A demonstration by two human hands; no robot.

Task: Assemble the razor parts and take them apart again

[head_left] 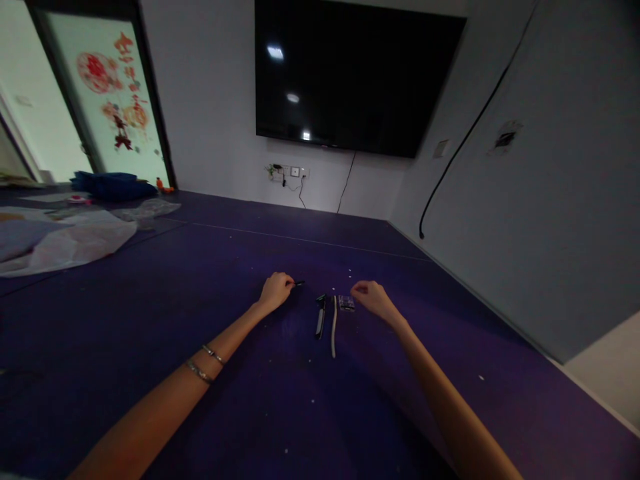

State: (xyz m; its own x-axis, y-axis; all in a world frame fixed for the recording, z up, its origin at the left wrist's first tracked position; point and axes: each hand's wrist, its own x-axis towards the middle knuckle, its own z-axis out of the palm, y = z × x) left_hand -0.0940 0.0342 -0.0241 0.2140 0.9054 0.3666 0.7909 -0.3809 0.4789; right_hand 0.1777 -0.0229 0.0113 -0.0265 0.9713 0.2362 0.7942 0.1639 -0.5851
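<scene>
My left hand [277,291] is closed in a pinch on a short, thin black piece [299,283], held low over the purple surface. My right hand [373,298] has its fingertips pressed together; whatever may be between them is too small to make out. Just left of those fingertips lies a small square with a dark and pale pattern [346,304]. A pale, slightly curved strip [334,330] lies lengthwise beside it. Further left is a slim black tool with a grey handle [320,319], its wider head at the far end. Neither hand touches the strip or the tool.
Tiny white scraps dot the purple surface [240,407]. At far left lie crumpled clear plastic sheeting [85,240] and a dark blue cloth bundle [113,186]. A wall-mounted television [350,73] hangs ahead, above sockets with cables. A black cable [465,137] runs down the right wall.
</scene>
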